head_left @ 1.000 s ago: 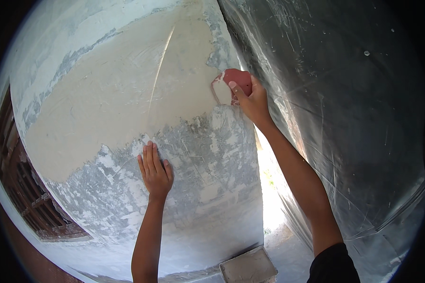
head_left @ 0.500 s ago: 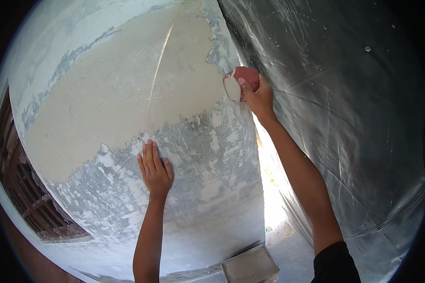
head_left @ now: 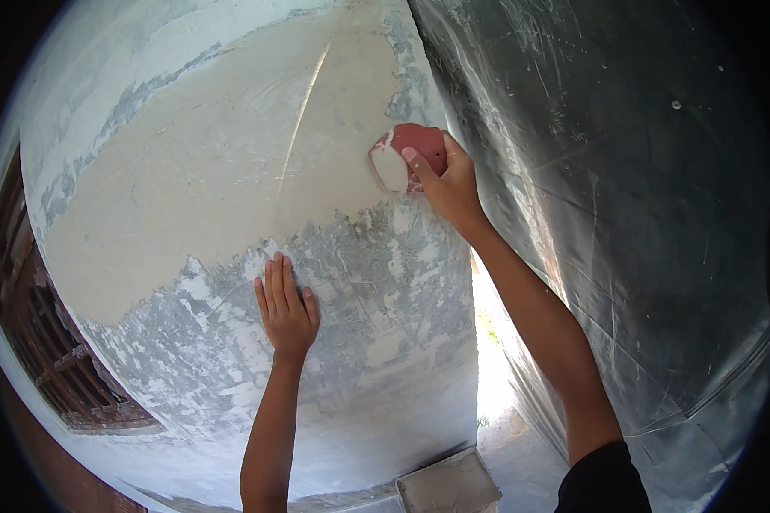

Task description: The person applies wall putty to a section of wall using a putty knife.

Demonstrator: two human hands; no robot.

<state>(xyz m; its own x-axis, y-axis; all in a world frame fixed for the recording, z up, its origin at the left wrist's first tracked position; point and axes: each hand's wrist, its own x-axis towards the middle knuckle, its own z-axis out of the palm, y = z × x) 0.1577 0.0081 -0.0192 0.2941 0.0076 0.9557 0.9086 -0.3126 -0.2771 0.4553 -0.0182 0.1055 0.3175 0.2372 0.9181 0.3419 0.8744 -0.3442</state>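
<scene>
Leftward slid the red scraper (head_left: 423, 144) our right hand (head_left: 453, 185) holds, up and right from our left hand (head_left: 288, 318), flat on the wall (head_left: 205, 154).

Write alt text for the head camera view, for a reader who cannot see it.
A right hand holds a flat, dull-red tool smeared with pale paste at a patchy grey-and-beige wall; the left hand lies flat on the wall lower down. Dark, shiny plastic-like sheeting hangs at right.
</scene>
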